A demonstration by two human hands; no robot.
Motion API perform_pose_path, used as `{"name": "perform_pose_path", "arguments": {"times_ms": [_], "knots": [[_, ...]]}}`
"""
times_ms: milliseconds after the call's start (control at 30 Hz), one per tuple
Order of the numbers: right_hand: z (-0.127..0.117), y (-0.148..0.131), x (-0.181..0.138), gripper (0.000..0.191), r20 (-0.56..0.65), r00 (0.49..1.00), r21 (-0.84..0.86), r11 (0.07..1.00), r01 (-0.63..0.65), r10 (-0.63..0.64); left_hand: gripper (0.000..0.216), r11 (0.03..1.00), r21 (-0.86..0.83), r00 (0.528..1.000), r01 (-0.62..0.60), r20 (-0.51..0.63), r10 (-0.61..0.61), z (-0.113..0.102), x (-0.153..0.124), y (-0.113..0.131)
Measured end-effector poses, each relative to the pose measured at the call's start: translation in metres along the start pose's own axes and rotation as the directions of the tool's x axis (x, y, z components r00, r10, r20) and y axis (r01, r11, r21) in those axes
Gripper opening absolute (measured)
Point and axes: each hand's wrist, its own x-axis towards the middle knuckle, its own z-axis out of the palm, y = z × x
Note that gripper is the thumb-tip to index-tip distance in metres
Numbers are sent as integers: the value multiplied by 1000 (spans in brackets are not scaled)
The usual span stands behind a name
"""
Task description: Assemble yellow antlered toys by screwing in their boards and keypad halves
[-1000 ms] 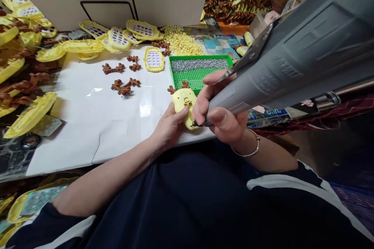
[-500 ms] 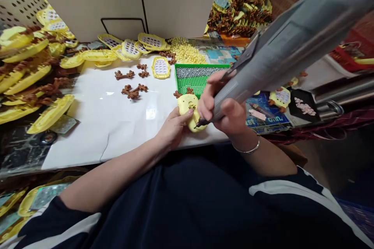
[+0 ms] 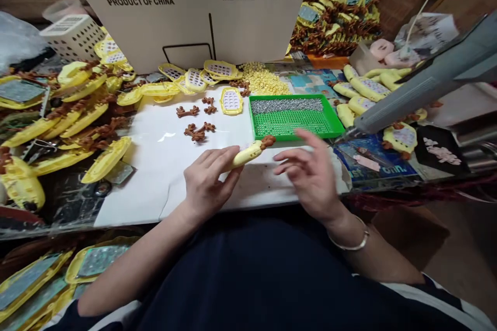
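My left hand (image 3: 205, 178) pinches a yellow toy shell (image 3: 248, 153) with a brown antler at its far end, holding it tilted over the white sheet (image 3: 155, 165). Just to its right, my right hand (image 3: 310, 170) hovers with spread, empty fingers near the shell and the front of the green tray (image 3: 330, 126). A grey electric screwdriver (image 3: 423, 90) hangs free at the right, its tip near the tray's right corner, with no hand on it.
The green tray holds several small silver screws along its back. Brown antler pieces (image 3: 198, 132) and a yellow keypad shell (image 3: 232, 101) lie on the sheet. Heaps of yellow shells (image 3: 77, 108) stand left, finished toys (image 3: 373, 88) right, a cardboard box (image 3: 194, 5) behind.
My right hand let go of the grey screwdriver, which swung away up to the right. The left hand turned the yellow shell onto its edge. The view tipped upward.
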Motion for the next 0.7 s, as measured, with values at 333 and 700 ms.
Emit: {"name": "perform_pose_path", "arguments": {"times_ms": [333, 700], "knots": [[16, 24, 12, 52, 200, 917, 227, 894, -386, 345, 25, 998, 1, 987, -56, 148, 56, 11, -15, -8], [16, 28, 6, 16, 57, 946, -222, 920, 323, -318, 25, 962, 165, 929, -217, 339, 151, 9, -2, 1]]}}
